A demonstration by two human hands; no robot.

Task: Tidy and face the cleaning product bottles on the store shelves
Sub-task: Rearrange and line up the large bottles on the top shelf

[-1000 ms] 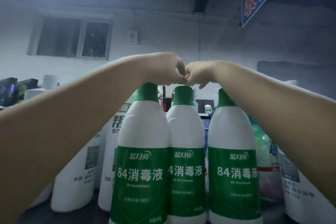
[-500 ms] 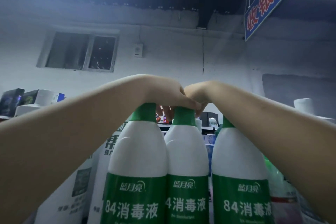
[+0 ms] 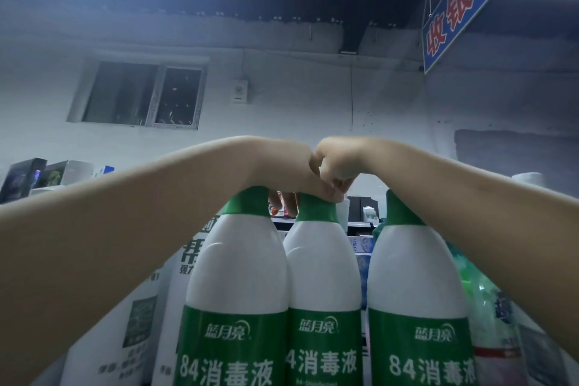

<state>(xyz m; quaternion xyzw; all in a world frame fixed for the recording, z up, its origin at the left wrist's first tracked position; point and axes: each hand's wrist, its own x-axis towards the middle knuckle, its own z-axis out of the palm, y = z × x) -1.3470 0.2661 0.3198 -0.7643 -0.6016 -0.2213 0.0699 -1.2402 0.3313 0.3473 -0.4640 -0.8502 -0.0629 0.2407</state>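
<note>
Three white bottles with green caps and green "84" labels stand side by side close in front of me: the left bottle (image 3: 235, 273), the middle bottle (image 3: 322, 273) and the right bottle (image 3: 416, 273). All three labels face me. My left hand (image 3: 288, 172) reaches over the left bottle's cap, thumb on the front of the middle bottle's cap and fingers behind it. My right hand (image 3: 338, 163) is curled against the left hand, its fingertips at the top right of that same cap. My right forearm crosses over the right bottle's cap.
Larger white bottles (image 3: 141, 323) stand behind on the left. A green translucent bottle (image 3: 482, 291) and more packs sit on the right. Boxes (image 3: 25, 178) line a far shelf on the left. A blue hanging sign (image 3: 463, 9) is overhead on the right.
Both hands have dropped from just above the caps onto the middle bottle's cap. The view has tilted upward, so the bottles sit lower in the frame.
</note>
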